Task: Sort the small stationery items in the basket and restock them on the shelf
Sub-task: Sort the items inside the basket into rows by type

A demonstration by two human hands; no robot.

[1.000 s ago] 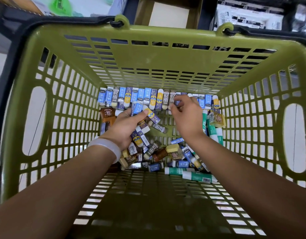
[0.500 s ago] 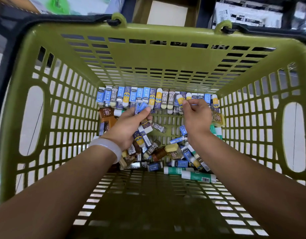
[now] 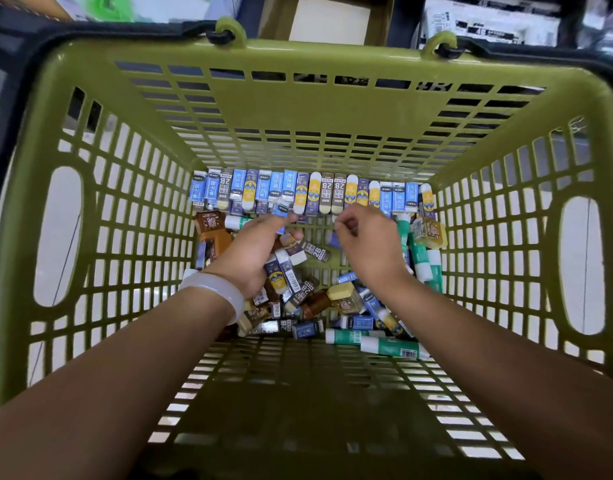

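Since half a second ago, one more yellow-and-white eraser has been added to the row of erasers (image 3: 308,195) lined against the far wall of the green basket (image 3: 90,216), and the right hand (image 3: 367,244) has been drawn back from it toward the middle. Its fingers are seen loosely curled; whether anything small is pinched between them cannot be told. A blue-wrapped eraser (image 3: 281,216) is pinched between thumb and fingers of the left hand (image 3: 253,251), just below the row. Unsorted erasers, brown cubes and green glue sticks (image 3: 390,346) are still heaped near the wrists, so sorting is judged partly done and no restocking on a shelf is seen. Trouble would likely come from the standing row: it could be knocked askew if the blue eraser is pushed in carelessly, and the loose pile could be scattered by either forearm.
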